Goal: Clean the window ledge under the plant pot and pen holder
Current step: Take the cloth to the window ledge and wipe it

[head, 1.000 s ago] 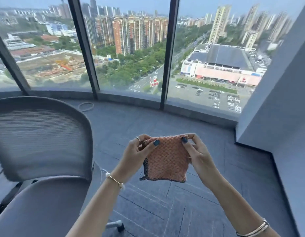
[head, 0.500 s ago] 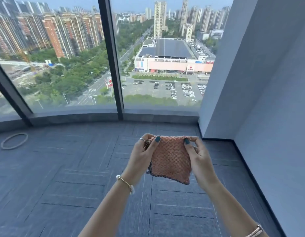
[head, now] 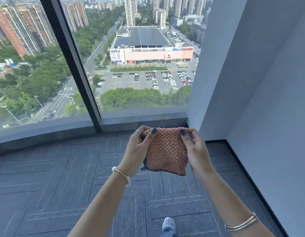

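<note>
The view now faces further right than a second ago: the mesh chair at the near left is gone from sight, and so is the ring lying on the floor by the far left glass. The grey wall fills far more of the right side, and the window frame post sits further left. A shoe tip now shows at the near edge on the carpet.
</note>
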Demonstrator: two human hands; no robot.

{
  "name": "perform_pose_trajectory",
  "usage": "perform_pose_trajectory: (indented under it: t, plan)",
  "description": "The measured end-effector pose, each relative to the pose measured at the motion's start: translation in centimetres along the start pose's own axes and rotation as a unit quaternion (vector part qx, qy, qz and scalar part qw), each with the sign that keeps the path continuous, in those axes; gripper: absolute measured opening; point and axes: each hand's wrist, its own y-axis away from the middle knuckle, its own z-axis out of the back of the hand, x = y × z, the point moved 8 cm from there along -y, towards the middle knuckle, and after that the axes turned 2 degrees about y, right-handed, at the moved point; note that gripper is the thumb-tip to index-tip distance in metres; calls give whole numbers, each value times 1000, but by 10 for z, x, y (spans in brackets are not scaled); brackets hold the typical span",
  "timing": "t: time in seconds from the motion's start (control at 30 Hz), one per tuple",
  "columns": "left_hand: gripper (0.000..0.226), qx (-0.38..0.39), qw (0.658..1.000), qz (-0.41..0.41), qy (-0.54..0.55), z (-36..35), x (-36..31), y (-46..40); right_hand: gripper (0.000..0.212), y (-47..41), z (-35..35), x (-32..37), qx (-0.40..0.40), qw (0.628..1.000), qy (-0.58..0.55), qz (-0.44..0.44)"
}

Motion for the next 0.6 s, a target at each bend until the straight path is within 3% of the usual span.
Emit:
perform_pose_trajectory:
  t: [0.27, 0.6]
  plan:
    - [29, -26, 1000, 16, -2, -19, 9, -182, 16, -189, 7, -10, 25, 1000, -10, -15]
    - [27, -34, 998, 46, -22, -33, 37, -370, 17, -377, 11, -32, 22, 998, -15, -53]
